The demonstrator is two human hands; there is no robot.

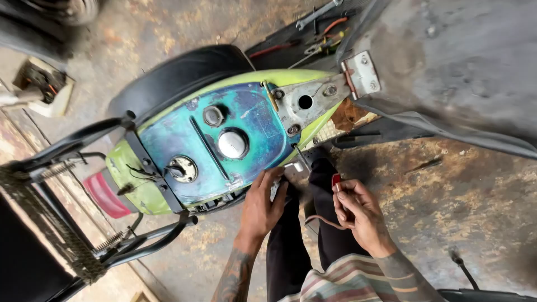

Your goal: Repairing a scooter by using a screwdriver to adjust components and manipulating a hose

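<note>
Stained, rusty-looking concrete workshop floor (447, 190), shot from above. Grey seat underside (447, 61) flipped up top right, hinged by a small metal plate (362, 74). Scooter rear body (224, 134), lime green with a worn teal-blue panel, fills the centre; two round caps on the panel, silver one (232, 144) bigger, dark one (213, 116) smaller. Black spare-wheel cover (179, 75) behind, black tube rack (72, 168) left, red tail light (103, 196) below it. Tools incl. a wrench (318, 14) lie on a dark mat, top. Open cardboard box of parts (42, 84) far left, no label readable. Left hand (263, 207) curled on a small white part (277, 187) at the body's lower edge. Right hand (358, 212) closed, pinching a red-tipped wire (334, 190), just beside the left.
</note>
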